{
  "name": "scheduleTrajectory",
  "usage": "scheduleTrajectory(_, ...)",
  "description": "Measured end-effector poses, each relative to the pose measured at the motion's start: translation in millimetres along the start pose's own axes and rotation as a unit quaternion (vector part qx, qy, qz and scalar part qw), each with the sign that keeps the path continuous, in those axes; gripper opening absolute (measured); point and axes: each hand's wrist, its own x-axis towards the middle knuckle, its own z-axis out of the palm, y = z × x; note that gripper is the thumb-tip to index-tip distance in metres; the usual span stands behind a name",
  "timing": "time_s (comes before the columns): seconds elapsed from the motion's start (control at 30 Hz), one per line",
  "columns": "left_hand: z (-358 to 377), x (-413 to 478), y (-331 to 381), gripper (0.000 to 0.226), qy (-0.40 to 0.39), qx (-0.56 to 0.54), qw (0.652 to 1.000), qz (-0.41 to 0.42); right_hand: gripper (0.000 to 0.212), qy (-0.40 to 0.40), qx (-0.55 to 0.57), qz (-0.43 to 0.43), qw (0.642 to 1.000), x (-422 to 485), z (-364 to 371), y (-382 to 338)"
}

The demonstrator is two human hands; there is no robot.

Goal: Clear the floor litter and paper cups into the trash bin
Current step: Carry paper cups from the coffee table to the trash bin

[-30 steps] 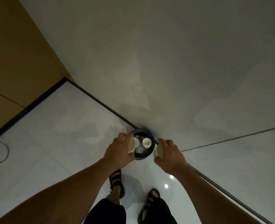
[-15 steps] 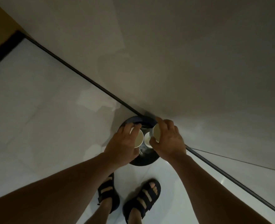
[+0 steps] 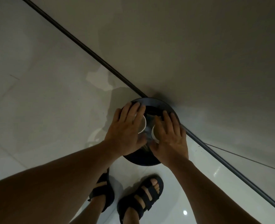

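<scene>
Now | left hand [image 3: 125, 131], right hand [image 3: 169, 138]: fingers [image 3: 133, 110] straight, over cups [image 3: 143, 126] | trash bin [image 3: 156, 101] against wall [image 3: 198, 46]

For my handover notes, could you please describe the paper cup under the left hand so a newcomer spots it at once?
Find the dark round trash bin on the floor against the wall. Two white paper cups show inside it. Yours is the cup under the left hand, not the other cup beneath the right hand.

One round trash bin [image 3: 157, 101], two white paper cups [image 3: 143, 126] [image 3: 154, 134], two hands [image 3: 125, 131] [image 3: 170, 139], two black strapped sandals [image 3: 105, 194] [image 3: 141, 198]
</scene>
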Motion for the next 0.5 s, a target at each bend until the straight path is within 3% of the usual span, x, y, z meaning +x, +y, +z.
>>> scheduleTrajectory(0.23,14.4,-2.1,-6.6,0.101,-0.065,0.052,0.996,0.016,0.091,-0.034,-0.023,0.016,0.999,-3.6,17.0,-6.2)
scheduleTrajectory(0.5,-65.0,-23.7,2.9,0.102,-0.087,0.023,0.996,-0.003,0.095,-0.093,0.016,0.047,0.994,-25.4,-72.3,-22.2)
